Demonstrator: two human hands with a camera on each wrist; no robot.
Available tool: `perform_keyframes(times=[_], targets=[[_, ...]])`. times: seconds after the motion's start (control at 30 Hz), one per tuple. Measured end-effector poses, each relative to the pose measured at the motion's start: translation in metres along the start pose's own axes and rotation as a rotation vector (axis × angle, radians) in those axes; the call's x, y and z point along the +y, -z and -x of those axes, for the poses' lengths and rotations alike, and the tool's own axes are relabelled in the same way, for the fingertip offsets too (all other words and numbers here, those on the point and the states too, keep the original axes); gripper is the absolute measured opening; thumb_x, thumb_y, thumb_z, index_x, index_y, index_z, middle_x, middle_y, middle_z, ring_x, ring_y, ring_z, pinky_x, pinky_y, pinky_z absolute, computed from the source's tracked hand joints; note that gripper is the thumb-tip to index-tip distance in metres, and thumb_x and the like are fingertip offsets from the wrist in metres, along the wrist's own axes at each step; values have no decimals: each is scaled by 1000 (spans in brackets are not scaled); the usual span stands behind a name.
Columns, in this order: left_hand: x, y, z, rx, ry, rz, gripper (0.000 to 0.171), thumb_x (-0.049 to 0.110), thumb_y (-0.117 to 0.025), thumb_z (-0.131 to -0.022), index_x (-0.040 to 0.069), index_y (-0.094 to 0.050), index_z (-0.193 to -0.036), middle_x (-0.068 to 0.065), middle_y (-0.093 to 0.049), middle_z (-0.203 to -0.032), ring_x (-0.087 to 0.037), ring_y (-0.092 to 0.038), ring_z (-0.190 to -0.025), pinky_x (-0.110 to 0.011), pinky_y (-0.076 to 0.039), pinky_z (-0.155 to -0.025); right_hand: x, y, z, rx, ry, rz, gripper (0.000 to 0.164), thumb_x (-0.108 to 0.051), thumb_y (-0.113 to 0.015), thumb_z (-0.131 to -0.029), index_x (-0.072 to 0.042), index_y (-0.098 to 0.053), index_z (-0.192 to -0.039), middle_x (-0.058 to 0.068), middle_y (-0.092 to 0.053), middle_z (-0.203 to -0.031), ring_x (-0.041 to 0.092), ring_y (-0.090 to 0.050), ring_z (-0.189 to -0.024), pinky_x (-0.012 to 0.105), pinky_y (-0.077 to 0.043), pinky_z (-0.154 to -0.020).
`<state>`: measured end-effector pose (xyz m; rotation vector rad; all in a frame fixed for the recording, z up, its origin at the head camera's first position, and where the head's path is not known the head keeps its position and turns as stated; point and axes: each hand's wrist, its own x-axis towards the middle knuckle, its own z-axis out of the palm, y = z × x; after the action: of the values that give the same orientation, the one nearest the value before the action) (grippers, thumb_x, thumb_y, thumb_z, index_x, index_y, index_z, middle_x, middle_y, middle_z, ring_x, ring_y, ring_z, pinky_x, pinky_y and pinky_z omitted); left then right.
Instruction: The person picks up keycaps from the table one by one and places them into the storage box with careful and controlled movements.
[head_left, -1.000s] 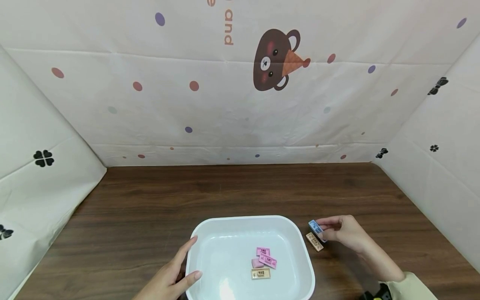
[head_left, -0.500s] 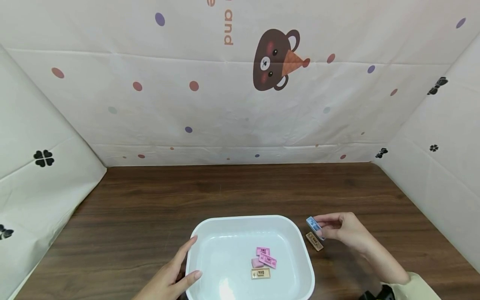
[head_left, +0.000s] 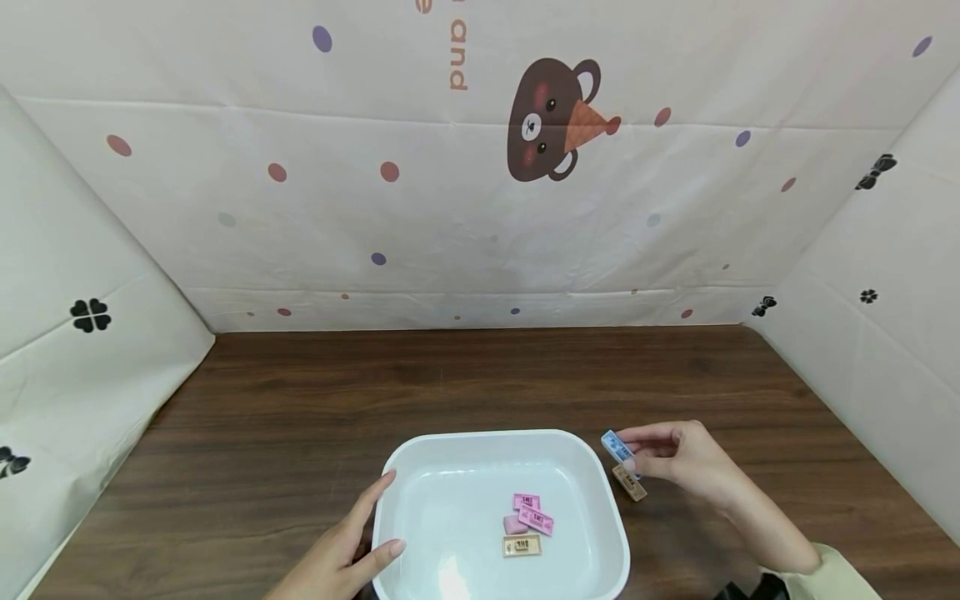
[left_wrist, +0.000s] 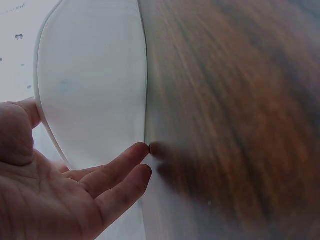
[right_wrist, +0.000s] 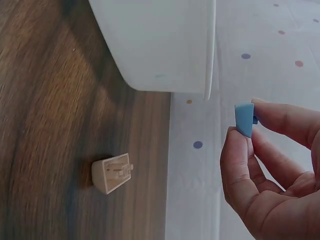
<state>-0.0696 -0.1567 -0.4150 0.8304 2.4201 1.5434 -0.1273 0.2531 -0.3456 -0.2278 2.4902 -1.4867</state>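
My right hand pinches a blue keycap between thumb and fingertips, beside the right edge of the white tray. Just below it a beige keycap lies on the table, its hollow underside turned to the right wrist camera. Inside the tray are several pink keycaps, some overlapping, and another beige keycap nearer me. My left hand rests against the tray's left side, thumb and index finger at the rim. In the left wrist view its other fingers stretch along the outer wall.
The dark wood table extends behind and to both sides of the tray. White sheets with dots, clovers and a bear print close it off at the back, left and right.
My right hand has lifted the blue keycap away from beside the beige one and moved it slightly left and toward the back. The left hand and tray stay put.
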Motion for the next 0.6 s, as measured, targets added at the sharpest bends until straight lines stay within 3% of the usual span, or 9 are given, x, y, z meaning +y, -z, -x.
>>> perform_keyframes(times=[0.6], targets=[[0,0,-1,10,-15,-8,63,11,-54,-92,-2,-16,-141,-21,-54,-103,-2,-57,-75,-23,-48,-60,-14,-10,3,-11,58,-28,41,-10,-71,-78,11,-59,-110,17,-65,-96,7,-59,-76,25,-50,-62]])
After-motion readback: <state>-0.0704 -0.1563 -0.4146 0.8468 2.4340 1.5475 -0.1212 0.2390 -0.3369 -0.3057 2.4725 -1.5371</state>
